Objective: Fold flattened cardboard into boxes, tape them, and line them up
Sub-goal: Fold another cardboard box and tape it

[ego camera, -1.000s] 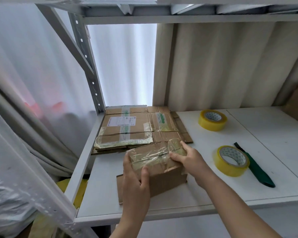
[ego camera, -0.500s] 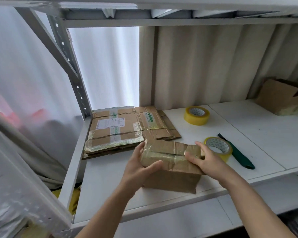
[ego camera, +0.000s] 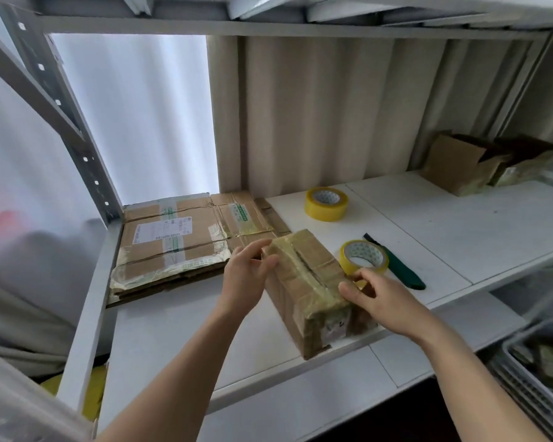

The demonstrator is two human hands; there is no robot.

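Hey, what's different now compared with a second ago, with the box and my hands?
The taped brown cardboard box has been turned, so its taped seam now runs away from you, and shifted right toward the nearer yellow tape roll. The left hand moved to grip its far end and the right hand its near right edge. The flattened cardboard stack, farther yellow tape roll and green-handled cutter stayed put.

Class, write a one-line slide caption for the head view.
Both hands grip a taped cardboard box on the white shelf.
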